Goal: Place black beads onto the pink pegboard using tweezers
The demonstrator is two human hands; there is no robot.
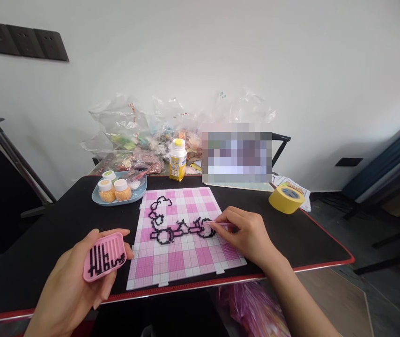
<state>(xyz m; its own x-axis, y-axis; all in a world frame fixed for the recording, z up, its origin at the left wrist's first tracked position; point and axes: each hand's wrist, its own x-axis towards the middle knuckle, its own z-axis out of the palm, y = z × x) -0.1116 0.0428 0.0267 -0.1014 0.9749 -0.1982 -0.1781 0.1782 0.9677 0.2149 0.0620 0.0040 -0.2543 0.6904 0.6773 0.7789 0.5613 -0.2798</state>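
Observation:
My left hand (77,271) is wrapped round a small pink ridged tray (118,239), tilted toward me, with rows of black beads (99,257) in its grooves. In front of me lies a pink and white checked pegboard (172,269). Black beads on it form an outline (165,236) of round and curved shapes. Over the board's right side, my right hand (247,229) pinches pink tweezers (226,224). Their tip is at the right-hand ring of beads; whether a bead is between the tips is too small to tell.
Behind the board stand a blue plate (98,199) with several small jars (122,189), a yellow and white bottle (178,161), clear plastic bags (122,126) and a blurred screen (238,157). A yellow tape roll (286,199) sits on the right. The black mat (308,238) has a red edge.

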